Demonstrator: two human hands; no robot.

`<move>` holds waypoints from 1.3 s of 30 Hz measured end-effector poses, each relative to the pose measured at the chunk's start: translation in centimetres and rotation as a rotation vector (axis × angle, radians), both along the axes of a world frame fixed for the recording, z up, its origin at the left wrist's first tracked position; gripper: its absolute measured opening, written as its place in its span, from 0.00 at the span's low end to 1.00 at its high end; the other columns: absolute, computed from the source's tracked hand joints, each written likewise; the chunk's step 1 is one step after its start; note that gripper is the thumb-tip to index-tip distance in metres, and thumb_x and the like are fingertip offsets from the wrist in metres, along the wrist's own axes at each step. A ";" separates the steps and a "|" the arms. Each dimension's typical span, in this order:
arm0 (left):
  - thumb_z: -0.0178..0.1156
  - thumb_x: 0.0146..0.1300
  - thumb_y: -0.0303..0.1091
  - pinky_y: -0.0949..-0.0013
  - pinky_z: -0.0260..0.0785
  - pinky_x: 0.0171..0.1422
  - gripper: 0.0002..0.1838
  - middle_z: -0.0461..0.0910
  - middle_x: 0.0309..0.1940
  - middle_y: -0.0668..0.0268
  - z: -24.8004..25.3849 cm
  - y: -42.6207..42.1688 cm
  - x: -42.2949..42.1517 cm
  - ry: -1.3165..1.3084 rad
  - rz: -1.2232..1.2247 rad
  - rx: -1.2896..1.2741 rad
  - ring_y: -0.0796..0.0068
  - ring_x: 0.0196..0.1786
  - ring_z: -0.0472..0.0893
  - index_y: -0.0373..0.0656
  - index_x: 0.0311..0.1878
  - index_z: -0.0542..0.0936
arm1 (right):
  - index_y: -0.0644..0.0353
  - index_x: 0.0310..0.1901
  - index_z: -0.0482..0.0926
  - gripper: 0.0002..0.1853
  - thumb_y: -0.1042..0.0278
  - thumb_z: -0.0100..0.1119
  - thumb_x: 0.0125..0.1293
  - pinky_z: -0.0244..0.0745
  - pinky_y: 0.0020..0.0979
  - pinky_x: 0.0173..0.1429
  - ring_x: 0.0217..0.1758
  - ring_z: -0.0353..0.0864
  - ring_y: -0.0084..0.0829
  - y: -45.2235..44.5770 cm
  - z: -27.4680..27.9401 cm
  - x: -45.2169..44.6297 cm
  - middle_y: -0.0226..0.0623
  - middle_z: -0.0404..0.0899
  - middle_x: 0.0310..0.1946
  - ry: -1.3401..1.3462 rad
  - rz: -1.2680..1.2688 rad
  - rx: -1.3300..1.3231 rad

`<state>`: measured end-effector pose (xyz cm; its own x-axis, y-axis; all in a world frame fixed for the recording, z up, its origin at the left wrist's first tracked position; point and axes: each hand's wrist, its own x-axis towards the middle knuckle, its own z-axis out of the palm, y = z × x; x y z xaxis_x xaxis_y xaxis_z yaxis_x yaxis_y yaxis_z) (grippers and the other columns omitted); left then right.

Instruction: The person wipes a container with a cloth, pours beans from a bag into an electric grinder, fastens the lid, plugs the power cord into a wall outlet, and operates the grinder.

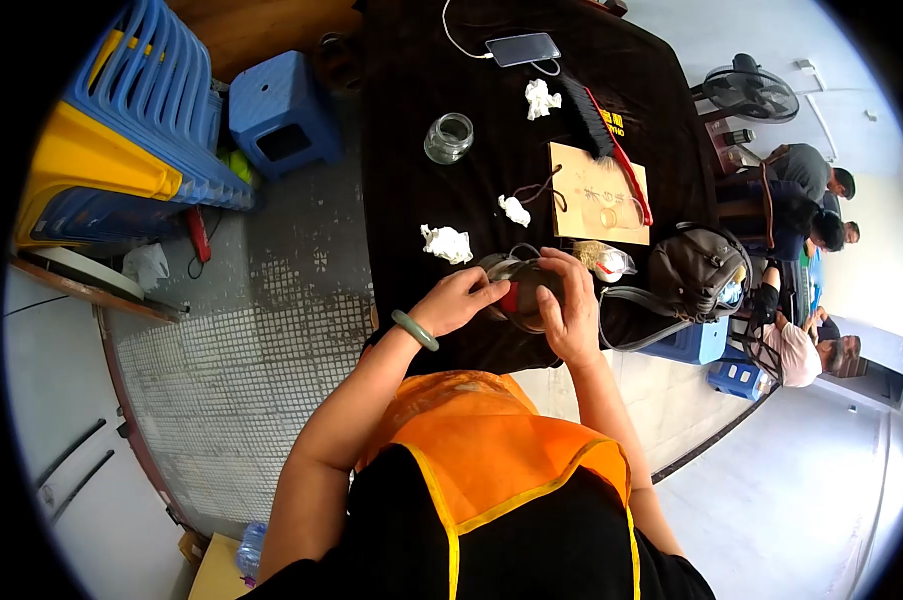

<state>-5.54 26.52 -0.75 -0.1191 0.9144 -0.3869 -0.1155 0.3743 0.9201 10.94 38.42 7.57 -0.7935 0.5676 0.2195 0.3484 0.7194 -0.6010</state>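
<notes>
Two hands at the table (401,190): left hand (461,302), fingers closed on a round glassy object (527,300) near the table's edge; right hand (569,308), fingers partly spread against it, grip cannot be told. Object largely covered; red patch visible, contents unclear. One clear glass jar (449,140), farther off. One plastic bag (611,262), pale contents indistinct. One dark bag (683,268), contents mostly hidden.

Orng apron (501,462), grn bangle (414,330)

Dark cloth-covered table (401,80): phone (524,49), glass jar (449,140), crumpled white tissues (446,244), brown paper bag (579,190).
</notes>
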 end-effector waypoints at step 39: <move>0.71 0.57 0.47 0.55 0.75 0.47 0.23 0.81 0.38 0.57 -1.1 -0.6 1.6 0.767 -0.080 0.208 0.52 0.45 0.81 0.39 0.42 0.74 | 0.50 0.48 0.83 0.24 0.58 0.77 0.48 0.81 0.36 0.50 0.50 0.82 0.38 1.7 2.5 2.6 0.36 0.81 0.49 -0.121 0.009 0.074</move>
